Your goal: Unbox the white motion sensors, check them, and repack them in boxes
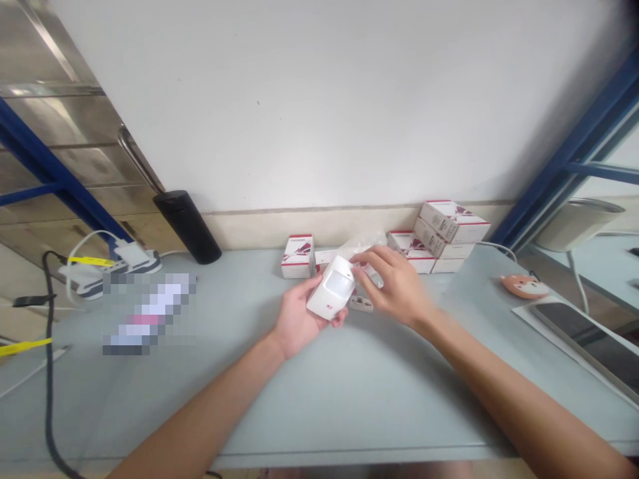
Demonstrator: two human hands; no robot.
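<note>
A white motion sensor (335, 287) with a pale window and small red print rests in my left hand (298, 318), whose fingers wrap round its lower part. At its upper right edge, my right hand (394, 283) touches the casing with thumb and index finger bent close together. Whether something small sits between those fingertips I cannot make out. Behind the hands lie a small white part (361, 304) with dark openings, partly hidden, and a crumpled clear plastic bag (368, 243).
A white-and-red box (298, 256) stands behind my left hand; several like it form a stack (452, 229) at the back right. Toward the left are a black cylinder (187, 226), power strips (90, 279) and a black cable (48, 372). A phone (584, 339) lies at the right.
</note>
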